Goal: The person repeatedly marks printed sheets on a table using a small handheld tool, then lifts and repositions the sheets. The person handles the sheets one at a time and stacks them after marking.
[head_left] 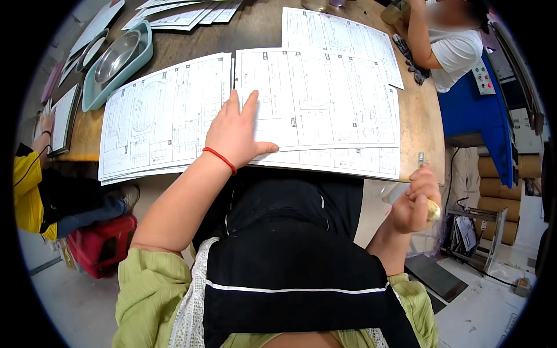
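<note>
My left hand [235,130] lies with its fingers spread across the seam between two stacks of white printed sheets. Under its fingertips and thumb is the right-hand sheet stack [342,116]; the left-hand sheet stack [162,116] runs out from beside the palm. A red cord circles my left wrist. Off the table's front right corner, my right hand [415,200] is closed around a slim tool [433,210] with a pale yellow end. A short metallic tip [421,156] shows above the fingers; the grip hides the middle, so its exact kind is unclear.
More sheets [336,29] lie beyond the right stack, others [185,14] at the far left. A teal tray [90,93] holds metal bowls [119,58]. Dark gloves [412,61] lie near a person [458,49] at the far right. Another person in yellow [29,191] works at left.
</note>
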The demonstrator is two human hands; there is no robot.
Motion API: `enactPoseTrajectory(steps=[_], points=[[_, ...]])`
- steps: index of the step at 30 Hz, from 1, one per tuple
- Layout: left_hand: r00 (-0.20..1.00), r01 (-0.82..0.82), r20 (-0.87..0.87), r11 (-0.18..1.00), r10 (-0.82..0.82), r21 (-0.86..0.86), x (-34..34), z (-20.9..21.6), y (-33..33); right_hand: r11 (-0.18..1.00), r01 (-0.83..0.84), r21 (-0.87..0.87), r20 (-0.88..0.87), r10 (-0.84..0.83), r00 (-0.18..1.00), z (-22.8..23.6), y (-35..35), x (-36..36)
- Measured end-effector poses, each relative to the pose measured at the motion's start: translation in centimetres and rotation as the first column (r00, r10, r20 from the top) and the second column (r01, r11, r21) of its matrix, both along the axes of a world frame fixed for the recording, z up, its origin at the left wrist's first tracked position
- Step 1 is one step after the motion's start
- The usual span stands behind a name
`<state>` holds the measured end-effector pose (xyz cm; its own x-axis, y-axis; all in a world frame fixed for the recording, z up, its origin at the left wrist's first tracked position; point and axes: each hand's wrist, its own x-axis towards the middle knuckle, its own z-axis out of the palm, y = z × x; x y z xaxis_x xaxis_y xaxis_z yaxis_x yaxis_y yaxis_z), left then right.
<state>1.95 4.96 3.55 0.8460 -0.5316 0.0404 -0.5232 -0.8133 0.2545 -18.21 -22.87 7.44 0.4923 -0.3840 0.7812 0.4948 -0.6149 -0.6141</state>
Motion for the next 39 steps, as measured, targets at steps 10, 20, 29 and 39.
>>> enactPoseTrajectory(steps=[10,20,29,39], points=[[0.876,-0.384,-0.427,0.858,0.223,-0.341,6.3,-1.0,-0.7,0.990,-0.118,0.076,-0.178,0.130,0.975,-3.8,2.2,2.9],[0.630,-0.695,-0.775,0.479,0.045,-0.536,9.0,-1.3,3.8,0.977,-0.178,-0.118,-0.335,0.130,0.933,-5.9,3.2,4.2],[0.551,-0.833,-0.593,0.343,0.587,-0.434,15.0,-5.9,29.8,0.965,-0.169,-0.202,-0.451,0.062,0.890,-7.8,2.9,4.6],[0.424,-0.852,-0.652,0.032,0.629,-0.523,14.7,-4.1,31.5,0.921,-0.184,-0.344,-0.459,0.006,0.888,-8.5,2.9,4.7]])
